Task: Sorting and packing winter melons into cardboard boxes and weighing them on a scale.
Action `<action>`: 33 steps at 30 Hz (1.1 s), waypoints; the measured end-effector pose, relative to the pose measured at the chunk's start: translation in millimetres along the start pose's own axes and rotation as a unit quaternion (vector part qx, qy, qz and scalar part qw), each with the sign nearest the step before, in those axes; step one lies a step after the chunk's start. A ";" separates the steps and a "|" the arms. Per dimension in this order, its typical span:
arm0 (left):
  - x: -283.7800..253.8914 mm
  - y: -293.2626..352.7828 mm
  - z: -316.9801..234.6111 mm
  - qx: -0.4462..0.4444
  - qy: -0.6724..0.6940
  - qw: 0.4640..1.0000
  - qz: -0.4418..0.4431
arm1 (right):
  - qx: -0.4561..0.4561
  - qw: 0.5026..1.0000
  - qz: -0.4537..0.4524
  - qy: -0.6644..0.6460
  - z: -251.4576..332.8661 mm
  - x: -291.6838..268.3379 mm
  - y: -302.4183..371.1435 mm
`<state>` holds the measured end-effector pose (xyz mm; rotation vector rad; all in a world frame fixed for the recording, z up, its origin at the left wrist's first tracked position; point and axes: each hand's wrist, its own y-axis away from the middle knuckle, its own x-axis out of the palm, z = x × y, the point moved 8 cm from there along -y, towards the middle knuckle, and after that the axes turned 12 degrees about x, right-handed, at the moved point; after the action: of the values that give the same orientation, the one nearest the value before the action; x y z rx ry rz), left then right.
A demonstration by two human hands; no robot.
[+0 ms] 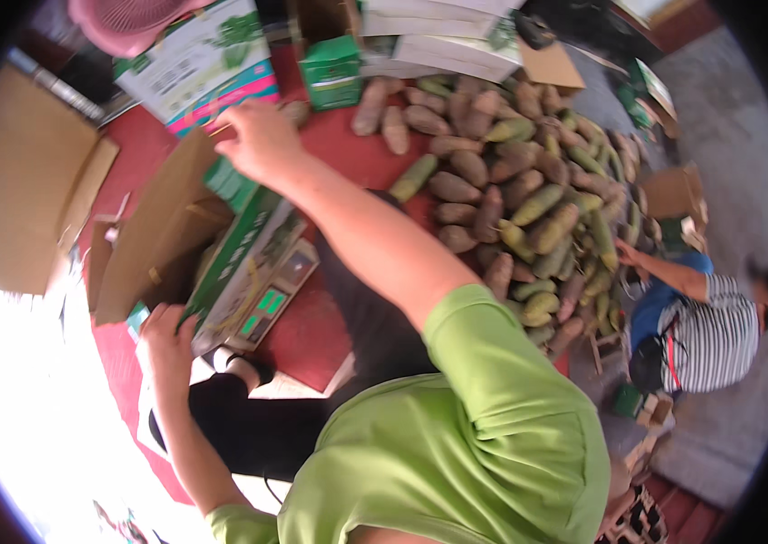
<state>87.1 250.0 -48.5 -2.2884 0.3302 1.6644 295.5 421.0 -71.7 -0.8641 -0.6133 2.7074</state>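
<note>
A cardboard box (159, 222) with raised brown flaps and a green printed side stands in front of me on a digital scale (277, 297) with lit green displays. My left hand (166, 344) grips the box's near corner, fingers bent over its edge. Across the box, my right hand (262, 145) has its thumb and fingers closed about the tip of the tall brown flap. Shadow hides most of the box's inside.
A large heap of oblong brown and green vegetables (529, 195) covers the red surface (325, 136) to the right. Behind are a green carton (331, 74), a printed box (207, 63) and a pink basket (130, 23). At far right a person in stripes (710, 331) reaches toward the heap.
</note>
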 end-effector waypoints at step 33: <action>-132.5 246.9 105.1 -0.155 -0.156 0.963 -0.157 | -0.441 0.853 0.244 0.133 364.7 182.0 88.3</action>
<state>-133.0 60.3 22.8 -2.0843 -0.3696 1.9653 -75.0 288.6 66.7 -1.7662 -1.8473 2.5393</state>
